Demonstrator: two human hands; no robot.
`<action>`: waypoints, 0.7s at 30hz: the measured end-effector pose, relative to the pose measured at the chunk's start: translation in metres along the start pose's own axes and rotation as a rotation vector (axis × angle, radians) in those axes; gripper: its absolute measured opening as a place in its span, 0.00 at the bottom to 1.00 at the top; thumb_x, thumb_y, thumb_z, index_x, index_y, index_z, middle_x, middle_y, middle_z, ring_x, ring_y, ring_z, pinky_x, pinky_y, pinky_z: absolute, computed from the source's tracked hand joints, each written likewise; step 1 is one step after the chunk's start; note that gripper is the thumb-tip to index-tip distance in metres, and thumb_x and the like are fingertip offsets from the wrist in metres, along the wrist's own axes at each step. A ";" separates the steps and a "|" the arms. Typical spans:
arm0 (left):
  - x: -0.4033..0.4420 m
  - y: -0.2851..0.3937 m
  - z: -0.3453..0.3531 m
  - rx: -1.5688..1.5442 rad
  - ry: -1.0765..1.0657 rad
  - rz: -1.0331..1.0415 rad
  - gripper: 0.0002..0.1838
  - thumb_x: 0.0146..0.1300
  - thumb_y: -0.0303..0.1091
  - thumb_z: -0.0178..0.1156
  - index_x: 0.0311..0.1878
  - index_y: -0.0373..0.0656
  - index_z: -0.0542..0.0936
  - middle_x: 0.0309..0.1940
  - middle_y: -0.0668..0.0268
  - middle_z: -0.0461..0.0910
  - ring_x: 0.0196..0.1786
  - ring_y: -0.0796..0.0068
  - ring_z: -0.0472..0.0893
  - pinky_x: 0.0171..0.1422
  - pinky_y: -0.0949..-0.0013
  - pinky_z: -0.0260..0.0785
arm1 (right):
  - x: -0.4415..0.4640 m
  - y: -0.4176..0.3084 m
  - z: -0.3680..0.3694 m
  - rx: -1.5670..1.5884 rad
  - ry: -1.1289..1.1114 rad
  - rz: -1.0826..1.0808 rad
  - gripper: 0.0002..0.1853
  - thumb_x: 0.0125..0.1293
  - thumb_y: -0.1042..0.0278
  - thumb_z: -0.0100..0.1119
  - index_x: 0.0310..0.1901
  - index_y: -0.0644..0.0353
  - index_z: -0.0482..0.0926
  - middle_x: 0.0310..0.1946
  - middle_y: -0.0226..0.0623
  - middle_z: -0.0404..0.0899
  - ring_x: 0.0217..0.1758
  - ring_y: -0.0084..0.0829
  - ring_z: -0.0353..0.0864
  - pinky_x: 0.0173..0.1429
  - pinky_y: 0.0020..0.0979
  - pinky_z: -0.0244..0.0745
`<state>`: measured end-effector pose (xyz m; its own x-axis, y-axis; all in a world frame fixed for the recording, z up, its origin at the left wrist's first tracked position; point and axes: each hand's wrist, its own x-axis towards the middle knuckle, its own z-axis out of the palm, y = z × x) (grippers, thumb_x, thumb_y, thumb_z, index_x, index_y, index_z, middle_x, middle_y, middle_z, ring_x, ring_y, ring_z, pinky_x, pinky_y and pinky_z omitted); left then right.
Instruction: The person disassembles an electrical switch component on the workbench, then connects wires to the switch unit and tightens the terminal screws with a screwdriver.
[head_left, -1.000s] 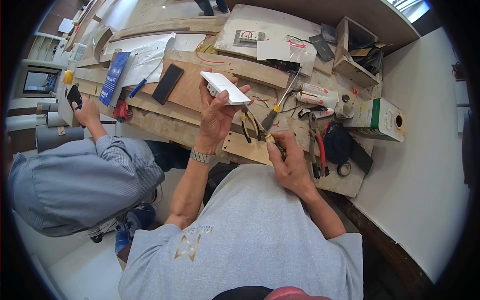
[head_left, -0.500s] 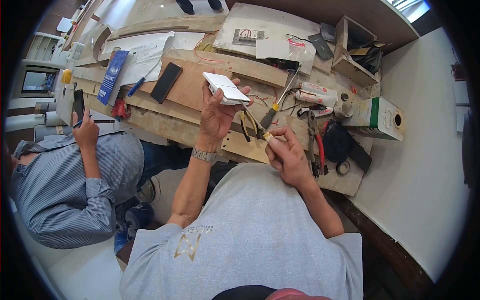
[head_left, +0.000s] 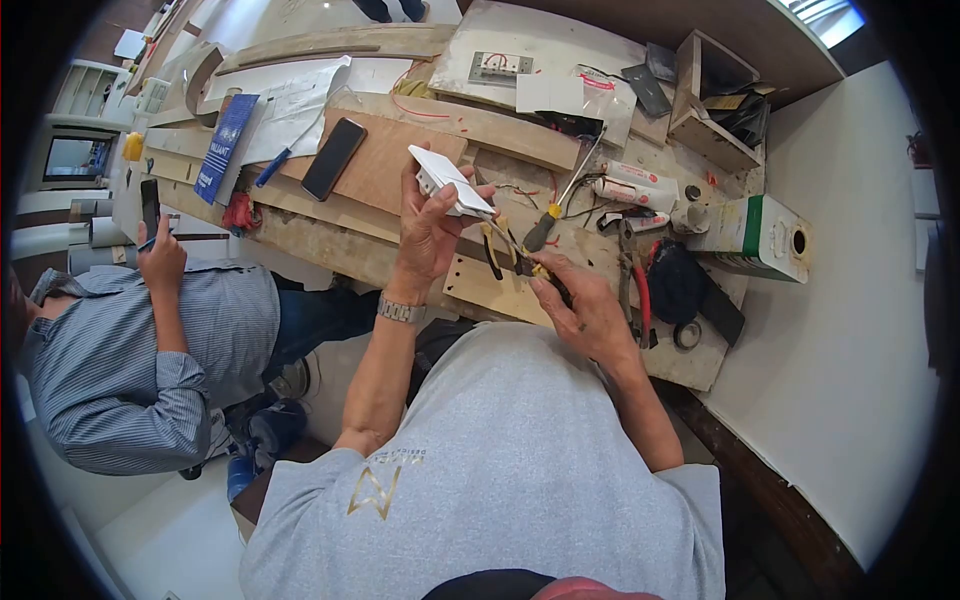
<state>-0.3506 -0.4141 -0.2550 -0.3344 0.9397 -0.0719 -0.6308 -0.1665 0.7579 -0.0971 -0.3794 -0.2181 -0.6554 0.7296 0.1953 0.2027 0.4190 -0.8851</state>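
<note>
My left hand (head_left: 428,240) grips a white light switch (head_left: 450,180) by its sides, tilted above the bench. In my right hand (head_left: 592,310) is a screwdriver (head_left: 541,271) with a yellow and dark handle, largely covered by the fingers. Its thin shaft runs up to the lower right edge of the switch; whether the tip touches is too small to tell. Just beyond the hands lie pliers (head_left: 490,250) with yellow and black handles. A second screwdriver (head_left: 543,230) rests beside them on the bench, its long shaft pointing away.
A phone (head_left: 334,158), a blue box (head_left: 224,150) and a blue-handled screwdriver (head_left: 272,168) lie leftward. Rightward are red-handled pliers (head_left: 640,290), white tubes (head_left: 632,190), a tape roll (head_left: 687,335), a metal can (head_left: 755,238) and a wooden box (head_left: 700,140). A co-worker (head_left: 150,340) sits left.
My right hand has turned and shifted slightly right, gripping further round the screwdriver handle. The switch is tilted more steeply. The co-worker's hand and phone have moved slightly left.
</note>
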 end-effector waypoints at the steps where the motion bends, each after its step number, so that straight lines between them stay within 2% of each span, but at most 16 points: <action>1: 0.002 0.002 -0.001 0.009 -0.013 -0.001 0.42 0.75 0.33 0.64 0.85 0.61 0.53 0.69 0.46 0.73 0.66 0.41 0.84 0.64 0.35 0.86 | 0.001 -0.001 -0.004 -0.042 -0.016 -0.021 0.17 0.79 0.65 0.63 0.60 0.69 0.82 0.35 0.46 0.81 0.33 0.29 0.79 0.41 0.36 0.75; 2: 0.003 0.004 -0.002 0.017 -0.028 0.000 0.46 0.73 0.29 0.66 0.85 0.62 0.51 0.67 0.48 0.73 0.64 0.42 0.85 0.61 0.37 0.88 | 0.002 -0.003 -0.008 -0.041 -0.017 -0.019 0.17 0.79 0.65 0.63 0.60 0.69 0.82 0.35 0.46 0.81 0.33 0.29 0.79 0.41 0.36 0.75; 4: 0.004 0.007 -0.005 0.012 -0.054 -0.003 0.46 0.73 0.28 0.66 0.85 0.62 0.51 0.67 0.49 0.73 0.64 0.42 0.85 0.61 0.37 0.88 | 0.005 -0.010 -0.016 0.114 -0.187 0.255 0.18 0.80 0.63 0.62 0.61 0.68 0.81 0.33 0.39 0.80 0.33 0.25 0.76 0.41 0.31 0.72; 5: 0.005 0.008 -0.006 0.008 -0.083 -0.002 0.46 0.73 0.27 0.66 0.85 0.62 0.51 0.67 0.49 0.73 0.64 0.43 0.86 0.61 0.37 0.89 | 0.009 -0.014 -0.021 0.113 -0.186 0.253 0.18 0.80 0.63 0.62 0.61 0.68 0.81 0.33 0.39 0.80 0.33 0.25 0.76 0.41 0.31 0.72; 7: 0.005 0.012 0.000 -0.039 -0.107 -0.022 0.46 0.73 0.26 0.66 0.85 0.62 0.51 0.67 0.50 0.73 0.64 0.43 0.85 0.61 0.38 0.89 | 0.013 -0.021 -0.027 0.490 -0.342 0.596 0.17 0.82 0.61 0.59 0.61 0.66 0.81 0.32 0.33 0.77 0.33 0.22 0.73 0.39 0.29 0.70; 10: 0.005 0.006 0.001 -0.036 -0.084 -0.023 0.46 0.73 0.25 0.65 0.85 0.63 0.50 0.67 0.51 0.73 0.64 0.43 0.85 0.60 0.38 0.89 | 0.009 -0.015 -0.015 0.403 -0.238 0.480 0.16 0.83 0.61 0.57 0.61 0.64 0.81 0.32 0.27 0.75 0.33 0.19 0.71 0.37 0.28 0.68; 14: 0.005 -0.005 0.008 -0.055 0.048 0.036 0.44 0.74 0.25 0.65 0.83 0.62 0.51 0.66 0.52 0.73 0.64 0.45 0.85 0.59 0.38 0.89 | -0.003 -0.008 0.015 0.311 -0.134 0.453 0.16 0.83 0.61 0.58 0.62 0.63 0.80 0.32 0.27 0.76 0.33 0.18 0.72 0.36 0.28 0.68; 15: 0.004 -0.008 0.009 -0.053 0.047 0.036 0.44 0.74 0.25 0.65 0.83 0.62 0.51 0.66 0.52 0.73 0.64 0.45 0.85 0.59 0.38 0.89 | -0.005 -0.005 0.024 0.344 -0.090 0.429 0.16 0.84 0.61 0.57 0.62 0.62 0.78 0.32 0.26 0.75 0.33 0.17 0.70 0.36 0.27 0.68; 17: 0.004 -0.018 0.012 -0.027 0.119 0.082 0.37 0.77 0.31 0.64 0.80 0.62 0.55 0.65 0.52 0.74 0.67 0.43 0.83 0.66 0.33 0.84 | -0.006 -0.001 0.029 0.377 -0.044 0.406 0.16 0.85 0.61 0.56 0.63 0.62 0.77 0.32 0.24 0.74 0.32 0.16 0.69 0.35 0.26 0.67; 19: 0.005 -0.026 0.016 -0.052 0.152 0.109 0.36 0.77 0.31 0.64 0.79 0.62 0.56 0.65 0.53 0.75 0.66 0.43 0.83 0.66 0.33 0.84 | -0.004 0.004 0.028 0.725 -0.134 0.535 0.15 0.86 0.60 0.53 0.63 0.60 0.74 0.31 0.23 0.71 0.30 0.14 0.66 0.33 0.24 0.64; 21: 0.006 -0.031 0.022 -0.078 0.186 0.137 0.35 0.77 0.31 0.64 0.79 0.62 0.56 0.64 0.53 0.75 0.66 0.44 0.83 0.66 0.32 0.84 | -0.002 0.005 0.032 0.765 -0.132 0.539 0.14 0.87 0.60 0.52 0.63 0.59 0.73 0.31 0.22 0.69 0.30 0.13 0.64 0.33 0.22 0.63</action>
<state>-0.3175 -0.3970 -0.2648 -0.5390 0.8369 -0.0952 -0.6204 -0.3180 0.7170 -0.1182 -0.3959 -0.2361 -0.6993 0.6345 -0.3293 0.0013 -0.4595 -0.8882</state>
